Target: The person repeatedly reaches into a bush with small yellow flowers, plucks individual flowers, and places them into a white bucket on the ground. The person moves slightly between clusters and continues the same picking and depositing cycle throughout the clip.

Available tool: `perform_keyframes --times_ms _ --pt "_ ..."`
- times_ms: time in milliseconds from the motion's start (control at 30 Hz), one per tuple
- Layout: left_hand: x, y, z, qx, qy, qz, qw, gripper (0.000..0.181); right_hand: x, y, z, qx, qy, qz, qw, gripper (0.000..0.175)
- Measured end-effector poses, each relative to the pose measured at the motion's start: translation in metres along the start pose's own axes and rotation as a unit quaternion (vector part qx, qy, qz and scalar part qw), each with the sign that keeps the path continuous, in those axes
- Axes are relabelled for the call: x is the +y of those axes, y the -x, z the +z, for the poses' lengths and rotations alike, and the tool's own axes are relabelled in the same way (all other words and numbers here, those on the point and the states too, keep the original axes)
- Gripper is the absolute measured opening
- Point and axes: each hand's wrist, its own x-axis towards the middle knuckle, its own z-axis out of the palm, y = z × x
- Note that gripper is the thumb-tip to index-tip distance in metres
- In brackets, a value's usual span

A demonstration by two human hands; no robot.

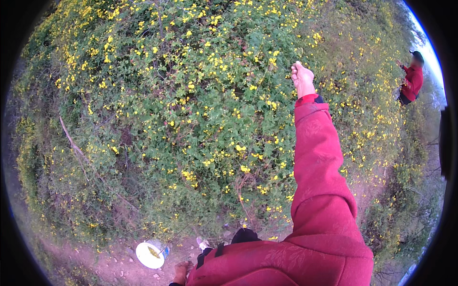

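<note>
My right hand (302,75) reaches far out over a leafy bush (222,118) dotted with yellow flowers; its fingers are curled in, and whether something small is between them cannot be told. Low in the view, my left hand (181,270) hangs beside my red jacket, partly hidden, its fingers bent. To the left of it a white plastic bucket (151,254) stands on the dirt, with a small heap of yellow-green matter (154,252) inside.
Another person (412,78) in a red top and dark cap stands among the bushes at the far right. A bare branch (73,143) slants through the growth on the left. Stony soil (111,264) runs along the lower edge.
</note>
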Motion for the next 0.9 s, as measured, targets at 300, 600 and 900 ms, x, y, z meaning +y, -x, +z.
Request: perform_keyframes --times_ms 300,600,900 --pt "0.032 0.003 0.007 -0.012 -0.125 0.083 0.989 0.022 0.018 0.060 -0.059 -0.129 -0.066 -0.012 0.989 0.014" --pt "0.107 -0.031 0.016 -0.022 -0.021 0.159 0.987 0.020 0.092 0.136 -0.074 -0.193 0.002 -0.029 0.981 0.013" --pt "0.447 0.062 0.158 -0.098 -0.182 0.594 0.777 0.034 0.106 0.144 -0.057 -0.183 0.125 -0.062 0.973 0.014"
